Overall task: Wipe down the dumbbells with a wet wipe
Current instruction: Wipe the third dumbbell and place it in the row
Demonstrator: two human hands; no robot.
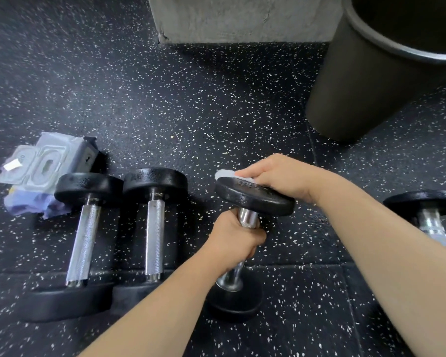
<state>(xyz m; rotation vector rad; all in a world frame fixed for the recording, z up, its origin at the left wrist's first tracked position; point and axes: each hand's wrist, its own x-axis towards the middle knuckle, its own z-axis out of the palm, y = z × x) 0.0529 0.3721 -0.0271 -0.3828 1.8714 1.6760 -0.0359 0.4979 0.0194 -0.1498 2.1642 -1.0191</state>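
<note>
The left grip (233, 238) is wrapped tight round the steel handle (247, 219) of the dumbbell (252, 195). The dumbbell stands on end in the middle of the floor (191, 99), its lower head seemingly planted on the rubber and its shaft leaning a little. The right grip (281, 176) has its fingers curled over the wet wipe (224, 173), pressing it flat on the upper head's face. A corner of the wipe shows past the fingertips at the far rim.

From where I stand, the step in hand looks like cleaning that top face. To do it well, I'd hold the handle firm so the weight can't pivot on its lower head. I'd sweep the wipe in full circles to the rim, then drag it round the edge and under the lip. The head is heavy and tilted, so too hard a push sideways could roll it off balance.

Two more dumbbells (84, 238) (154, 228) lie side by side just to the left. A fourth (428, 207) sits well apart, by the floor's right edge. The wipe pack (44, 163) lies beyond the leftmost one, touching its far head. A black bin (366, 81) stands at the far right beside a concrete block (242, 16).
</note>
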